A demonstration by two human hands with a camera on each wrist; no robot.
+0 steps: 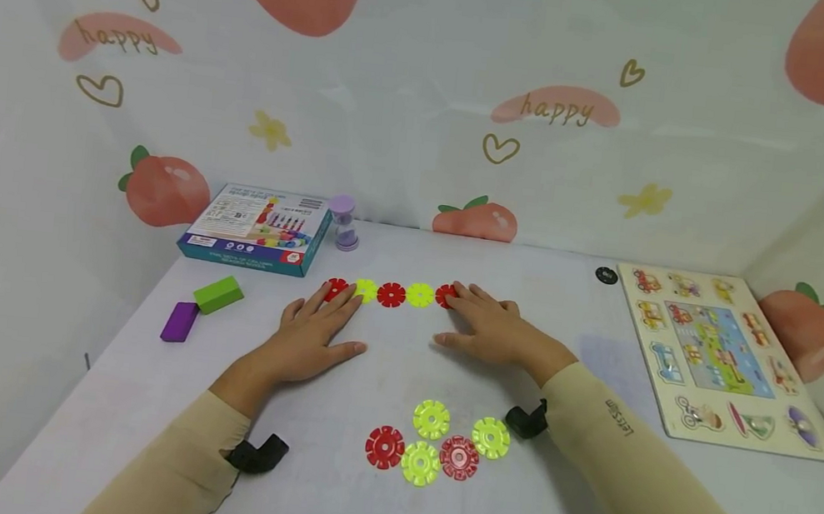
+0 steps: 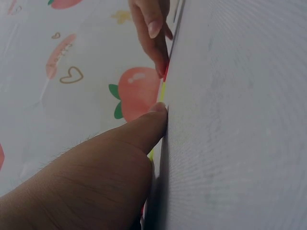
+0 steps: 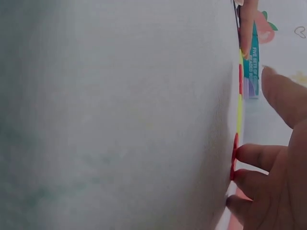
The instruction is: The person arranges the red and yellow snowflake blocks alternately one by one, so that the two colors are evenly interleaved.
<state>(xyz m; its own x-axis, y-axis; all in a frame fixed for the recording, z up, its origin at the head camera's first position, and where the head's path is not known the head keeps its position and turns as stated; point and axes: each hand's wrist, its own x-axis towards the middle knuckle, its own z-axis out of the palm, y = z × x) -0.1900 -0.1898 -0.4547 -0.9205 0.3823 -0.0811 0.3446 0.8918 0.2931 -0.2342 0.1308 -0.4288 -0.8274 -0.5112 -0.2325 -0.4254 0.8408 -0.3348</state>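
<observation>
Toward the back of the table lies a straight row of flat notched discs, alternating red and yellow. My left hand [image 1: 310,338] rests on the row's left end, its fingertips over a red disc [image 1: 336,287] and a yellow disc [image 1: 365,289]. A red disc [image 1: 391,295] and another yellow disc [image 1: 420,295] lie uncovered in the middle. My right hand [image 1: 483,325] touches the red disc [image 1: 445,296] at the right end with extended fingers. In the right wrist view, fingertips [image 3: 242,152] press that red disc's edge. The left wrist view shows my left thumb [image 2: 151,124] low against the tabletop.
Nearer the front lies a loose cluster of red discs [image 1: 384,448] and yellow discs [image 1: 431,420]. At the back left are a boxed set [image 1: 252,228], an hourglass [image 1: 344,223], a green block [image 1: 219,295] and a purple block [image 1: 180,321]. A puzzle board [image 1: 644,348] and black disc [image 1: 606,275] lie right.
</observation>
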